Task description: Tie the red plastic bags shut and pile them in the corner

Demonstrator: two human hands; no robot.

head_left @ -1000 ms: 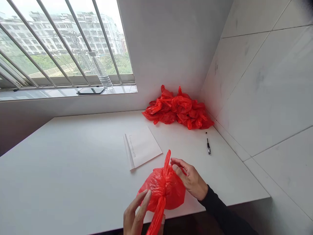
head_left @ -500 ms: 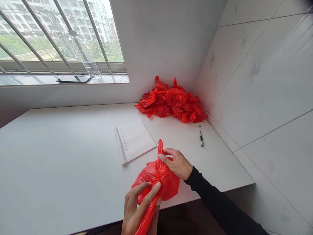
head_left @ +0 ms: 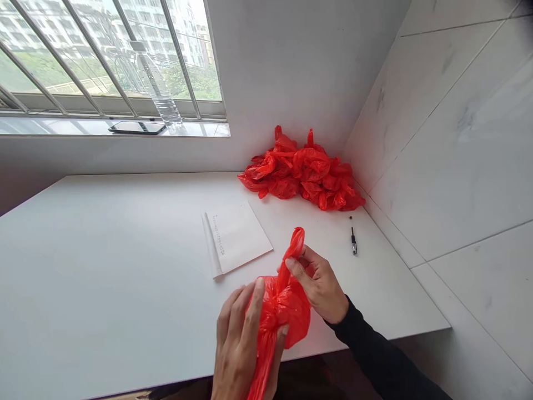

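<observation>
A red plastic bag (head_left: pixel 295 311), gathered into a knot at its middle, is between my hands at the table's front edge. My right hand (head_left: pixel 322 283) is closed, thumb and fingers pinching the bag's upper twisted handle, whose loop sticks up above them. From the left, my left hand (head_left: pixel 239 336) grips the bag, its fingers along the side and its thumb near the knot. The lower handle runs down toward me between that thumb and the fingers. What the bag contains, if anything, cannot be seen.
A heap of red plastic bags (head_left: pixel 303 172) lies in the back corner. On the white table (head_left: pixel 125 266) are a notebook (head_left: pixel 241 239) and a black pen (head_left: pixel 353 243). A water bottle (head_left: pixel 162 100) and a phone (head_left: pixel 137 128) sit on the windowsill. A tiled wall (head_left: pixel 458 155) borders the right.
My right hand has tilted the upper handle to the right. My left hand has moved up, its fingers now along the bag's left side instead of over the knot. The view has shifted slightly.
</observation>
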